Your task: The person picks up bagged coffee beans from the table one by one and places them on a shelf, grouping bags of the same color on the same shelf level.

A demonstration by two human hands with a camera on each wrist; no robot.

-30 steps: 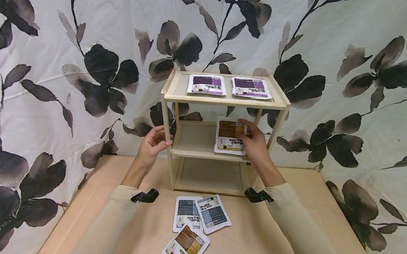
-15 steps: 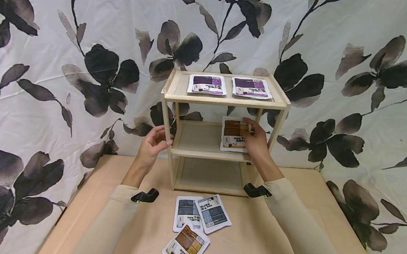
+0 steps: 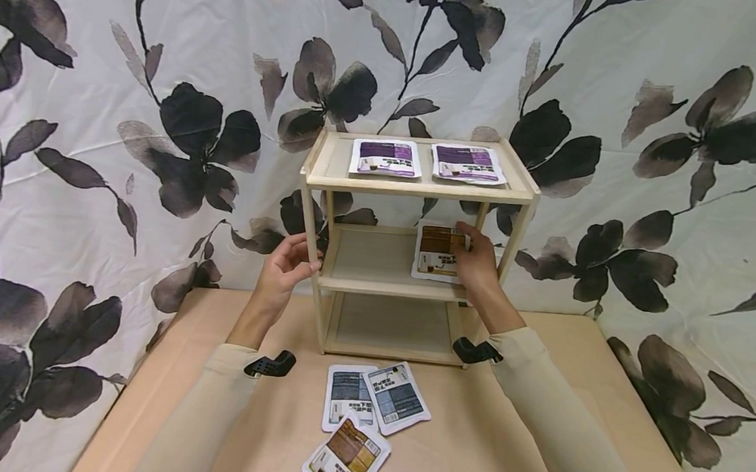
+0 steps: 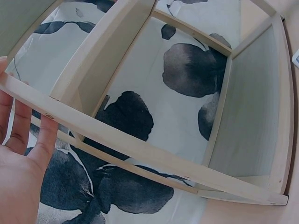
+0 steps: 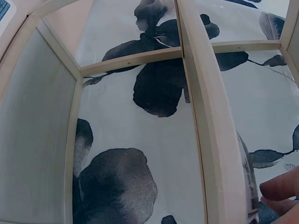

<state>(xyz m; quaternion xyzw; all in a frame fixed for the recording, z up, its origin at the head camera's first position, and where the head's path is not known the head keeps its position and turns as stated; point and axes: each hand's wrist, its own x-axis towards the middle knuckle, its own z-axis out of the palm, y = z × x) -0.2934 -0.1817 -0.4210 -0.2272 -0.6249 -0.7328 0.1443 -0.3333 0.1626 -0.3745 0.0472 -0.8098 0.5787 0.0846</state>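
Observation:
A small wooden rack (image 3: 414, 291) with three levels stands on the table. My left hand (image 3: 282, 268) holds its front left post (image 3: 309, 225); in the left wrist view the thumb and fingers lie on opposite sides of that post (image 4: 121, 141). Over the right part of the middle shelf, my right hand (image 3: 480, 265) pinches a brown-and-white foil pouch (image 3: 436, 253) by its right side, label outward. The right wrist view shows only that pouch's edge (image 5: 249, 182) behind the shelf rail, beside my fingers (image 5: 280, 186). Two purple-and-white pouches (image 3: 386, 158) lie side by side on the top shelf.
On the table in front of the rack lie two overlapping blue-and-white pouches (image 3: 396, 397) and another brown one (image 3: 346, 461) partly over them. The bottom shelf (image 3: 389, 328) is just above the table. A floral cloth (image 3: 233, 40) hangs close behind the rack.
My right hand has shifted the brown pouch a little rightward and slightly deeper along the middle shelf. My left hand keeps its place on the post.

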